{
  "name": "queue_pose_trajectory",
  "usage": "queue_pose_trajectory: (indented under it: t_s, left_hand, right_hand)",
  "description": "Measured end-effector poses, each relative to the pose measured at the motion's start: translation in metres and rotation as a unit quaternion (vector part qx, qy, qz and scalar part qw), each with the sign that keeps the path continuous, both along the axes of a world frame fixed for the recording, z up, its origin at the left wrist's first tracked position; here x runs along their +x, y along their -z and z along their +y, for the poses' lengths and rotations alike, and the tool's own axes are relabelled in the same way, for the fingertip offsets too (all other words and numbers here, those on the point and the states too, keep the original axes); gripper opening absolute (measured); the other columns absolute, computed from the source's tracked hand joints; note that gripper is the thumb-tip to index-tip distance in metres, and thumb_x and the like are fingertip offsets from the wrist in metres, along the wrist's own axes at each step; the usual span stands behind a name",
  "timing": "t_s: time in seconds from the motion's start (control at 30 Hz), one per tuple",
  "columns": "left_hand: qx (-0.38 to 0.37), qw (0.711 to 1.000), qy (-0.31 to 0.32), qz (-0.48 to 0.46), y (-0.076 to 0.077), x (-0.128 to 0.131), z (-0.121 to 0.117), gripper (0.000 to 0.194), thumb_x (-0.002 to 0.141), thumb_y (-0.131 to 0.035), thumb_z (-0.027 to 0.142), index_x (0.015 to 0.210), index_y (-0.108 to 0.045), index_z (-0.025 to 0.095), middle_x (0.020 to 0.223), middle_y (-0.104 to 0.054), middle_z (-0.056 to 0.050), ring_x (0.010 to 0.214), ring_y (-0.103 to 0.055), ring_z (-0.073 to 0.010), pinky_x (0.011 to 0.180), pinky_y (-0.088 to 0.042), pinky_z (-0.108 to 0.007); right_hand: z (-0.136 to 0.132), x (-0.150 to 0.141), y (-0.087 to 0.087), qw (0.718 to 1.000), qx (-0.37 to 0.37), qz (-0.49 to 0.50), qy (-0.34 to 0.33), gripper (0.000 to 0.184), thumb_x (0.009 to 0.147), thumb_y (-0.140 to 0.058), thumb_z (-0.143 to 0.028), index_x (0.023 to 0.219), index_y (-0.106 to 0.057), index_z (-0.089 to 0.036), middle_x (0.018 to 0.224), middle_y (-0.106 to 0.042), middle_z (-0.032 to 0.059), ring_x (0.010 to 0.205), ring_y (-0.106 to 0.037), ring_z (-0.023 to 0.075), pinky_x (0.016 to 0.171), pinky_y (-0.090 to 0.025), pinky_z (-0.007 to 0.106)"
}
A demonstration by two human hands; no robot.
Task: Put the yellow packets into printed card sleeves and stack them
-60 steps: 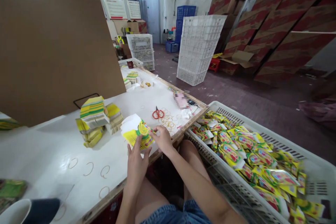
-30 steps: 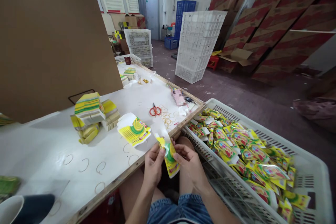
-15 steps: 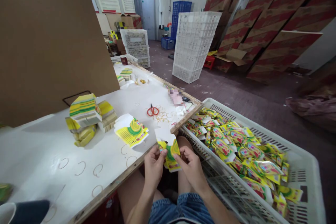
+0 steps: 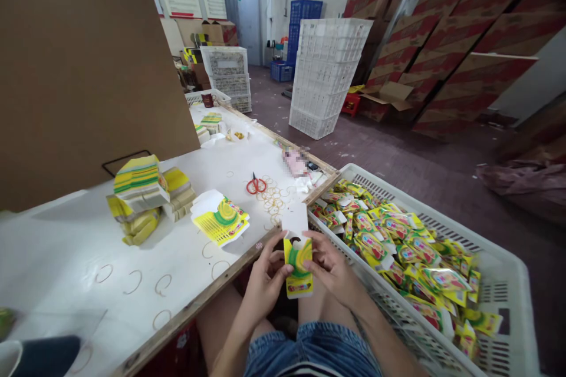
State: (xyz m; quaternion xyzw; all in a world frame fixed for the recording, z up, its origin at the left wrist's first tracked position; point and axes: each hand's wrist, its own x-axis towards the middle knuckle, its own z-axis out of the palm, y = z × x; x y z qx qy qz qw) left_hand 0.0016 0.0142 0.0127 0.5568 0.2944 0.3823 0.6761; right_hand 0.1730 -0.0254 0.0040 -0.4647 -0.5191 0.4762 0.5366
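Both my hands hold one small yellow-and-green carton [image 4: 298,259] upright over my lap, its white top flap open. My left hand [image 4: 265,277] grips its left side and my right hand [image 4: 332,268] grips its right side, fingers curled round it. A short stack of flat yellow cartons [image 4: 221,221] lies on the white table [image 4: 132,247] just left of my hands. Bundled stacks of flat cartons [image 4: 145,191] sit further left. To my right a white plastic crate [image 4: 508,288] holds several yellow-green sachets [image 4: 398,241].
Red scissors [image 4: 255,184] and several loose rubber bands [image 4: 274,197] lie on the table near its right edge. A big brown cardboard sheet [image 4: 79,70] stands at the table's back left. Stacked white crates [image 4: 327,70] and cardboard boxes [image 4: 464,41] stand on the floor beyond.
My hands left the flat carton stack on the table, drew one carton back to my lap, and turned it upright with the top flap raised.
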Motion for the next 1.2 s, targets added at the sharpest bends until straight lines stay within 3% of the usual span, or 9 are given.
queue_pose_trajectory:
  t_s: [0.1, 0.23, 0.3, 0.43, 0.6, 0.7, 0.8, 1.0, 1.2]
  left_hand:
    - [-0.035, 0.998, 0.057, -0.019, -0.002, -0.002, -0.002, 0.043, 0.081, -0.069, 0.028, 0.117, -0.046, 0.022, 0.091, -0.071, -0.005, 0.080, -0.068, -0.0191, 0.070, -0.050, -0.027]
    - [-0.053, 0.994, 0.089, -0.031, -0.003, -0.001, -0.007, 0.033, 0.080, -0.070, 0.025, 0.103, -0.047, 0.021, 0.092, -0.070, -0.004, 0.081, -0.066, -0.0165, 0.069, -0.049, -0.024]
    - [-0.062, 0.993, 0.090, -0.040, -0.004, 0.000, -0.009, 0.043, 0.082, -0.068, 0.025, 0.116, -0.042, 0.023, 0.097, -0.070, -0.006, 0.084, -0.067, -0.0170, 0.071, -0.050, -0.026]
    - [-0.073, 0.993, 0.086, -0.037, -0.004, 0.001, -0.007, 0.072, 0.080, -0.070, 0.026, 0.139, -0.029, 0.025, 0.104, -0.070, -0.010, 0.091, -0.068, -0.0218, 0.077, -0.053, -0.032]
    - [-0.020, 0.999, 0.031, 0.032, 0.003, 0.002, -0.003, 0.045, 0.082, -0.066, 0.029, 0.124, -0.055, 0.019, 0.110, -0.070, -0.012, 0.093, -0.069, -0.0243, 0.075, -0.054, -0.030]
    - [0.009, 0.998, -0.004, 0.068, 0.006, 0.005, -0.003, 0.044, 0.083, -0.063, 0.025, 0.127, -0.056, 0.020, 0.114, -0.069, -0.012, 0.094, -0.068, -0.0239, 0.078, -0.054, -0.031]
    - [0.024, 0.997, 0.012, 0.071, 0.005, 0.008, -0.005, 0.049, 0.083, -0.060, 0.019, 0.131, -0.053, 0.021, 0.119, -0.067, -0.012, 0.102, -0.066, -0.0244, 0.087, -0.053, -0.035]
    - [-0.043, 0.998, 0.030, 0.021, 0.003, 0.008, -0.003, 0.051, 0.081, -0.063, 0.021, 0.131, -0.051, 0.019, 0.113, -0.069, -0.013, 0.101, -0.067, -0.0250, 0.086, -0.053, -0.036]
    - [-0.089, 0.996, 0.011, -0.009, 0.001, 0.009, -0.001, 0.051, 0.075, -0.072, 0.027, 0.122, -0.053, 0.019, 0.099, -0.074, -0.010, 0.086, -0.071, -0.0229, 0.077, -0.054, -0.032]
  right_hand:
    - [-0.002, 0.008, -0.006, 0.999, -0.012, -0.029, -0.027, 0.023, 0.090, -0.059, -0.040, 0.104, -0.060, -0.021, 0.083, -0.064, 0.0018, 0.071, -0.062, 0.0155, 0.063, -0.048, 0.025]
    - [-0.002, 0.012, -0.012, 0.992, 0.025, -0.120, 0.009, 0.034, 0.094, -0.050, -0.043, 0.076, -0.065, -0.018, 0.073, -0.063, 0.0035, 0.069, -0.059, 0.0169, 0.065, -0.046, 0.027]
    - [-0.001, 0.011, -0.011, 0.991, 0.032, -0.121, 0.045, 0.032, 0.092, -0.052, -0.044, 0.082, -0.068, -0.018, 0.076, -0.065, 0.0048, 0.074, -0.061, 0.0191, 0.069, -0.048, 0.029]
    - [0.000, 0.010, -0.007, 0.995, 0.014, -0.051, 0.083, 0.038, 0.090, -0.056, -0.045, 0.120, -0.060, -0.023, 0.087, -0.069, 0.0049, 0.078, -0.065, 0.0206, 0.072, -0.052, 0.032]
    - [0.001, 0.024, -0.012, 0.985, 0.078, -0.135, 0.080, 0.035, 0.089, -0.054, -0.048, 0.093, -0.077, -0.021, 0.100, -0.068, 0.0104, 0.097, -0.062, 0.0260, 0.085, -0.049, 0.038]
    - [0.000, 0.025, -0.017, 0.991, 0.002, -0.133, 0.033, 0.032, 0.085, -0.061, -0.042, 0.107, -0.071, -0.020, 0.090, -0.070, 0.0070, 0.080, -0.063, 0.0219, 0.069, -0.050, 0.032]
    - [0.002, 0.019, -0.019, 0.986, -0.066, -0.151, 0.018, 0.035, 0.077, -0.066, -0.026, 0.111, -0.061, -0.020, 0.074, -0.070, -0.0008, 0.058, -0.058, 0.0148, 0.053, -0.042, 0.024]
    - [0.005, 0.007, -0.014, 0.973, -0.048, -0.208, 0.088, 0.025, 0.075, -0.064, -0.022, 0.099, -0.056, -0.021, 0.046, -0.045, -0.0115, 0.041, -0.043, 0.0109, 0.046, -0.029, 0.021]
    - [0.002, 0.005, -0.009, 0.975, -0.018, -0.198, 0.095, 0.025, 0.081, -0.065, -0.032, 0.103, -0.061, -0.021, 0.050, -0.051, -0.0076, 0.044, -0.047, 0.0118, 0.045, -0.035, 0.022]
